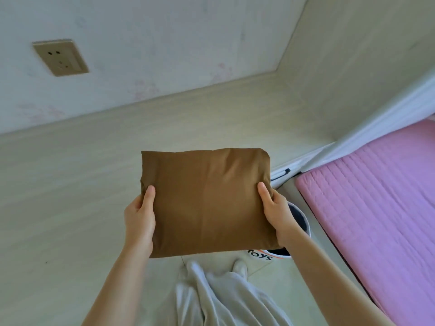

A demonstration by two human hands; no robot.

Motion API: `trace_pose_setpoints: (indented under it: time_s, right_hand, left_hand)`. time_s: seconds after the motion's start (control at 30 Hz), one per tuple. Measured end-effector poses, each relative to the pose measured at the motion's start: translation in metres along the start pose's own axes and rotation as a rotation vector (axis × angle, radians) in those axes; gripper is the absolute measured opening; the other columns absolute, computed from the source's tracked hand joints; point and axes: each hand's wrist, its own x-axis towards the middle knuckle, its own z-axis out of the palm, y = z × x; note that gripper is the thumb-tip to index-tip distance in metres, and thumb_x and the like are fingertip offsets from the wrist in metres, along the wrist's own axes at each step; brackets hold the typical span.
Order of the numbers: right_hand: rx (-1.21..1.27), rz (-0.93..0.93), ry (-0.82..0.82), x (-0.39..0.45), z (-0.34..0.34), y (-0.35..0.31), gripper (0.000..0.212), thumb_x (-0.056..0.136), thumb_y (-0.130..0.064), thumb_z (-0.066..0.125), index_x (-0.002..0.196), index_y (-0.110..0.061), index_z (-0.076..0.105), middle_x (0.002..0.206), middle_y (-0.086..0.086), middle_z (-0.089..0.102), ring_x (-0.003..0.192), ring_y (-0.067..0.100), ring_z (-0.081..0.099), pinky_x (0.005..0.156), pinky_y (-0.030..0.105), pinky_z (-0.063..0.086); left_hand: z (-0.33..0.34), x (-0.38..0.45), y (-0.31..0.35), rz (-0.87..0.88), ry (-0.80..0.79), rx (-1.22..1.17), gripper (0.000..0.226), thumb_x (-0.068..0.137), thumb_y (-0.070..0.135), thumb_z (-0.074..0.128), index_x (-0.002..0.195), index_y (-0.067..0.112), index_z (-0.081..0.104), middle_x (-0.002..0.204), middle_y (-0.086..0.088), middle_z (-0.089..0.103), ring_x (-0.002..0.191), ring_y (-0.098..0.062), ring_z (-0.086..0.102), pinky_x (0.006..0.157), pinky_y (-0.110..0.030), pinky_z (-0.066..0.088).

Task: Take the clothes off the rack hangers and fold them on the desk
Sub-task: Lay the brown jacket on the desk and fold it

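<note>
A brown garment (207, 201), folded into a thick square, is held in the air in front of me, above the edge of the pale wooden desk (70, 184). My left hand (140, 220) grips its left edge, thumb on top and fingers hidden underneath. My right hand (275, 212) grips its right edge the same way. No rack or hangers are in view.
A white basket (299, 222) printed "toys" stands on the floor under the garment's right corner. A bed with a pink cover (376, 208) lies to the right. A wall socket (60, 57) is at the upper left. My legs in grey trousers (223, 297) are below.
</note>
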Motion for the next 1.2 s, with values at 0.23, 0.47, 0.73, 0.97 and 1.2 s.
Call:
trace_pose_setpoints:
  time_s: [0.23,0.47,0.73,0.97,1.2]
  right_hand:
    - [0.156,0.107,0.182,-0.02,-0.094,0.066,0.02,0.096,-0.053,0.044,0.094,-0.042,0.06,0.1,-0.008,0.069,0.096,0.015,0.064,0.089,0.033,0.049]
    - [0.264,0.209,0.305,-0.006,-0.197,0.137,0.03,0.096,-0.05,0.047,0.099,-0.027,0.066,0.094,-0.006,0.071,0.087,0.012,0.067,0.07,0.026,0.049]
    - [0.382,0.319,0.325,0.086,-0.275,0.233,0.043,0.094,-0.053,0.051,0.127,-0.026,0.057,0.109,-0.009,0.066,0.099,0.013,0.061,0.089,0.034,0.046]
    - [0.432,0.359,0.324,0.188,-0.279,0.302,0.052,0.092,-0.056,0.05,0.135,-0.028,0.052,0.12,-0.008,0.062,0.107,0.014,0.059,0.094,0.035,0.044]
    - [0.476,0.462,0.207,0.291,-0.261,0.364,0.048,0.085,-0.053,0.062,0.122,-0.024,0.052,0.109,-0.005,0.065,0.099,0.018,0.061,0.092,0.038,0.046]
  left_hand:
    - [0.088,-0.039,-0.028,0.022,-0.201,0.145,0.024,0.097,0.04,0.055,0.079,0.026,0.065,0.085,0.007,0.067,0.081,-0.011,0.063,0.074,-0.03,0.049]
    - [0.202,-0.084,-0.086,-0.004,-0.348,0.277,0.021,0.097,0.041,0.053,0.098,0.023,0.064,0.089,0.011,0.066,0.084,-0.004,0.06,0.079,-0.029,0.044]
    - [0.329,-0.071,-0.177,-0.033,-0.432,0.455,0.022,0.098,0.048,0.046,0.087,0.033,0.059,0.091,0.011,0.063,0.086,-0.01,0.059,0.073,-0.028,0.046]
    - [0.401,-0.006,-0.251,-0.061,-0.53,0.552,0.03,0.091,0.052,0.057,0.11,0.028,0.059,0.1,0.012,0.063,0.093,-0.013,0.06,0.086,-0.034,0.047]
    - [0.443,0.075,-0.333,-0.077,-0.544,0.638,0.045,0.088,0.047,0.064,0.128,0.026,0.06,0.118,0.008,0.066,0.11,-0.018,0.061,0.1,-0.041,0.047]
